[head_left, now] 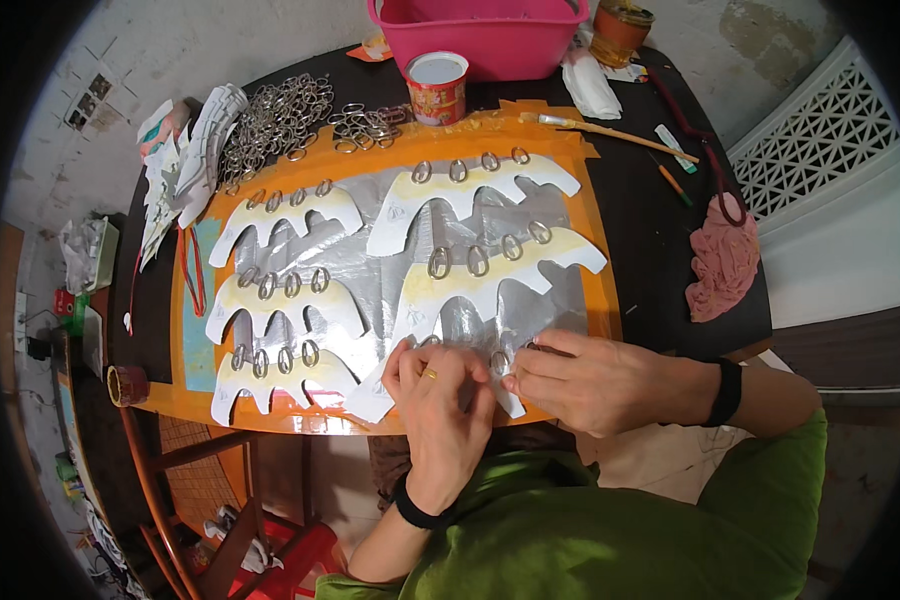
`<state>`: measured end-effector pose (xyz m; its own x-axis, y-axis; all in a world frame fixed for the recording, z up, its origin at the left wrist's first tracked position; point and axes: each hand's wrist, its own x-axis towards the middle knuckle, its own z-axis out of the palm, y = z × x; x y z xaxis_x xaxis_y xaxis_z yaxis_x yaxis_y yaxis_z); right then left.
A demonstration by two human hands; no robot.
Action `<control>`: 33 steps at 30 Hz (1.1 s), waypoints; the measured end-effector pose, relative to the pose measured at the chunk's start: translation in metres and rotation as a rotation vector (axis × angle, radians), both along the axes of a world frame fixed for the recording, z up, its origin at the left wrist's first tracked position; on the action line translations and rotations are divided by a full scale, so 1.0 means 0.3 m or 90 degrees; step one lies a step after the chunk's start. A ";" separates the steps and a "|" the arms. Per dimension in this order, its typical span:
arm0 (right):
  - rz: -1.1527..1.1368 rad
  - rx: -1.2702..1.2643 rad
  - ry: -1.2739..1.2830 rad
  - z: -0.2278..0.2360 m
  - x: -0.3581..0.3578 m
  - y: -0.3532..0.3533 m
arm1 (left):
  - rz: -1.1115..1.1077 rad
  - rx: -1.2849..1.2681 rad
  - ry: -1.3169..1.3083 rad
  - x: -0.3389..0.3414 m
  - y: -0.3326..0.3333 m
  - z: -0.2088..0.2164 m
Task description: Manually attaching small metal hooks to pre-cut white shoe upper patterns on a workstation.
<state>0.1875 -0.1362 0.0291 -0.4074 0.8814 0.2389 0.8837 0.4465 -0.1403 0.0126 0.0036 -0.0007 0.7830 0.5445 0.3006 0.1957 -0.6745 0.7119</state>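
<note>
left hand (436,392): fingers bent over a white scalloped strip (374,397) at the near edge of the foil sheet (370,282), probably to steady it; cannot tell if pinching. right hand (595,388): fingertips bunched beside a metal ring (500,363) on that strip; grasp hidden. five ringed strips (440,292) spread over the foil sheet, likely to avoid sticking. ring heap (275,125) beyond its far left corner, presumably within reach.
</note>
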 end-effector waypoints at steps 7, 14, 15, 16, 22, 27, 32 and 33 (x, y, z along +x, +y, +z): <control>-0.011 0.013 -0.068 0.002 -0.007 -0.008 | -0.025 0.091 0.002 -0.003 -0.014 -0.008; -0.071 -0.015 -0.097 0.034 -0.024 -0.026 | -0.097 0.236 0.048 -0.080 -0.026 -0.024; -0.078 0.001 -0.091 0.034 -0.026 -0.025 | -0.096 0.241 0.053 -0.090 -0.027 -0.028; -0.086 -0.002 -0.080 0.033 -0.029 -0.026 | -0.096 0.245 0.057 -0.100 -0.027 -0.032; -0.125 0.070 -0.064 0.008 -0.046 -0.029 | -0.125 0.305 0.052 -0.117 -0.001 -0.068; -0.145 0.066 -0.059 -0.003 -0.062 -0.046 | -0.149 0.331 0.061 -0.134 0.011 -0.076; -0.174 0.065 -0.003 -0.010 -0.075 -0.057 | -0.193 0.411 0.089 -0.151 0.040 -0.087; -0.181 0.067 0.018 -0.013 -0.078 -0.055 | -0.198 0.428 0.093 -0.150 0.048 -0.092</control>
